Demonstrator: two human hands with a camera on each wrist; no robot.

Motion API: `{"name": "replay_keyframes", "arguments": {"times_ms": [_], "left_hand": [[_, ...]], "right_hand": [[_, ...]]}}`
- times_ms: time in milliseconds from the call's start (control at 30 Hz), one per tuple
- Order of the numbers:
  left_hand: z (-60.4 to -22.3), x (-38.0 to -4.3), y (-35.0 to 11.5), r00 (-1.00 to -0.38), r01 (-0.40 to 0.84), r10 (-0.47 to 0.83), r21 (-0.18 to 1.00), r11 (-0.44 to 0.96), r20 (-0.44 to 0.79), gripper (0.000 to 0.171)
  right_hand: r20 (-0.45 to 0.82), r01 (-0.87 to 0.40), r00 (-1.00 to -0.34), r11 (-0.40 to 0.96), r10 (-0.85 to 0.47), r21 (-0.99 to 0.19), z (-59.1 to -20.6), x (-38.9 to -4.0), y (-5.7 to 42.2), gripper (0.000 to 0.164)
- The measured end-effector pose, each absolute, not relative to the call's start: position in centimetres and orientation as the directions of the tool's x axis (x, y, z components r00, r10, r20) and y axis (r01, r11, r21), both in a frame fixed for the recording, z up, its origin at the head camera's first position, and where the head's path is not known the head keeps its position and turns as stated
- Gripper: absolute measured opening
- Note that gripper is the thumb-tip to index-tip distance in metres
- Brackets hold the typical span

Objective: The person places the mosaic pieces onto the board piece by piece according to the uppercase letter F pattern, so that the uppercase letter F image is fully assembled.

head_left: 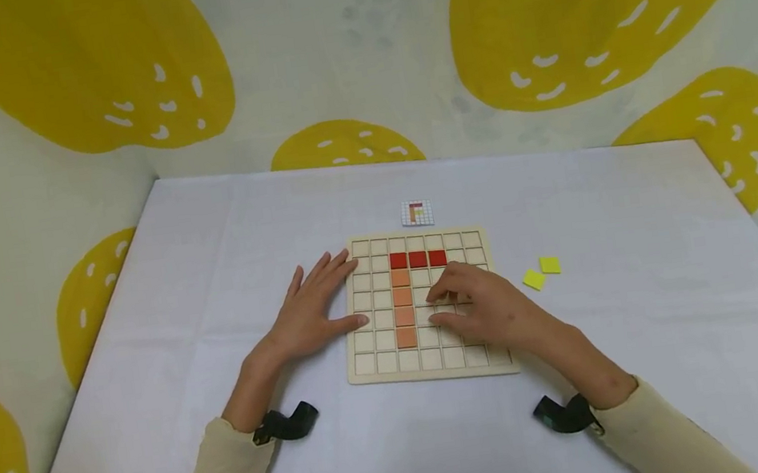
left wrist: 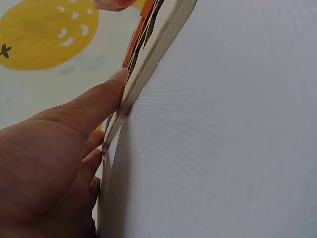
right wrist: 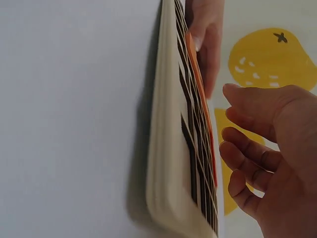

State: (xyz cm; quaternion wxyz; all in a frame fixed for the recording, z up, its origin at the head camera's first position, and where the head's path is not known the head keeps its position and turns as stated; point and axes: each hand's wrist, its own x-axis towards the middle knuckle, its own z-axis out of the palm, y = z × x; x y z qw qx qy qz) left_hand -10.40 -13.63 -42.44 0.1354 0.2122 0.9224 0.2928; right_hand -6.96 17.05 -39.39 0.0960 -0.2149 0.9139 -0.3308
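A square wooden grid board (head_left: 385, 341) lies flat on the table. Three red tiles (head_left: 418, 259) sit side by side in its upper part, and several orange tiles (head_left: 402, 296) run down a column below the leftmost red one. My left hand (head_left: 309, 311) rests along the board's left edge, fingers spread, with the thumb on the rim, as the left wrist view also shows. Over the right part of the grid is my right hand (head_left: 479, 303), fingers loosely bent. Thumb and fingertips stand apart with nothing seen between them. This hand hides several squares beneath it.
Two yellow tiles (head_left: 549, 265) lie on the white tablecloth (head_left: 646, 272) right of the board. Just beyond the board's far edge is a small card (head_left: 416, 213) printed with a coloured grid pattern. Behind the table hangs a cloth (head_left: 339, 56) with large yellow fruit shapes.
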Motion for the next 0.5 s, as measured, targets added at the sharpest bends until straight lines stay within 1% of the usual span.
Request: {"name": "replay_keyframes", "arguments": {"times_ms": [233, 367, 500], "left_hand": [[-42.4, -10.5, -13.5, -0.872, 0.309, 0.469, 0.587, 0.749, -0.139, 0.09], [-42.3, -10.6, -13.4, -0.872, 0.309, 0.468, 0.582, 0.752, -0.142, 0.09], [-42.4, -10.5, -13.5, -0.874, 0.304, 0.465, 0.584, 0.753, -0.145, 0.09]], "right_hand": [[-0.016, -0.261, -0.933, 0.704, -0.36, -0.66, -39.6, -8.2, 20.7, 0.014], [0.036, -0.264, -0.947, 0.707, -0.32, -0.657, -39.8, -8.5, 22.8, 0.012], [0.068, -0.265, -0.956, 0.734, -0.287, -0.626, -40.0, -8.7, 24.6, 0.013]]}}
